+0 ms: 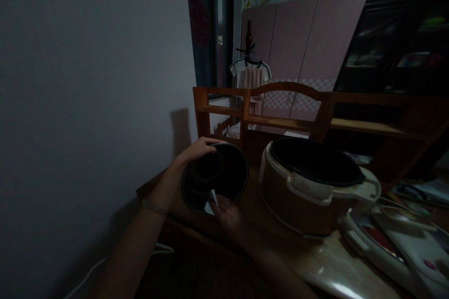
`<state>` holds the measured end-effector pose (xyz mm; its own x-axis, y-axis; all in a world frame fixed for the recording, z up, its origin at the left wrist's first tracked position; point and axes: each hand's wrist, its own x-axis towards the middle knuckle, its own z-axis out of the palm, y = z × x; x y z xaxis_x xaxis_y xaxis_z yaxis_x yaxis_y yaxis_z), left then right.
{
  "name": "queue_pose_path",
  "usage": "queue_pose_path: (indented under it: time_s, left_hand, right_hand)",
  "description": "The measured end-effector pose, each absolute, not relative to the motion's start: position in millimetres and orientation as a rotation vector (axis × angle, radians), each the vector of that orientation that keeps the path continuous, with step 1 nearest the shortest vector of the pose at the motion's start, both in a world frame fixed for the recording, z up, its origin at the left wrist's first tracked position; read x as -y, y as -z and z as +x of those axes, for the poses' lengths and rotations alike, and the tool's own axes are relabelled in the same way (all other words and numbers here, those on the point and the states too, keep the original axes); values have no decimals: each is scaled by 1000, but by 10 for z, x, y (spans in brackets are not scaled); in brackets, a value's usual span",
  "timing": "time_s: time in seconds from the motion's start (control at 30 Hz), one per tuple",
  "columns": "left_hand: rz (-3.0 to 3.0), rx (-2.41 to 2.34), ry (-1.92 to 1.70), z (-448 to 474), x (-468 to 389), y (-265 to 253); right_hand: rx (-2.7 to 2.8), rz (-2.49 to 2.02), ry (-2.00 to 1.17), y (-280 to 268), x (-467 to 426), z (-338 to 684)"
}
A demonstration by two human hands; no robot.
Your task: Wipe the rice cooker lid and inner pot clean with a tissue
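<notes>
A dark round pot (231,173) is tilted on its side at the table's left end, its opening facing me. My left hand (199,150) grips its upper left rim, thumb inside and fingers along the outside. Low in the opening, my right hand (226,212) pinches a white tissue (210,204) against the pot's inner wall. That hand is slightly blurred. Right of the pot stands a white and brown electric cooker (298,201) with its top uncovered and a black inner surface showing.
A cooker lid (396,238) lies on the table (326,261) at the right. Wooden shelving (287,121) rises along the table's back. A pale wall (105,79) stands close on the left. A white cord (87,273) hangs below the table's edge.
</notes>
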<state>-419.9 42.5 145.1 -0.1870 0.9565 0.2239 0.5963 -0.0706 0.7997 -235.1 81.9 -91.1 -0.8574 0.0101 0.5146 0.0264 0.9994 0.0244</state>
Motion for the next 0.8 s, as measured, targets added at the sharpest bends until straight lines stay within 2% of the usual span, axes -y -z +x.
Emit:
queue_pose_path:
  time_s: [0.17,0.53,0.67,0.8]
  left_hand:
    - [1693,-1681,-1111,-4289,-388,-1523]
    - [1875,-1637,-773,-4389,-459,-1685]
    - [2047,-1959,-707,-4388,-315,-1732]
    - [2085,-2250,-968,-4408,38,-1534]
  right_hand:
    - [2609,-25,20,913,-690,-2440]
    - [2619,-63,-445,567,28,-2509]
    - [2583,-134,-543,527,38,-2589]
    - [2520,-118,-648,422,-43,-2581]
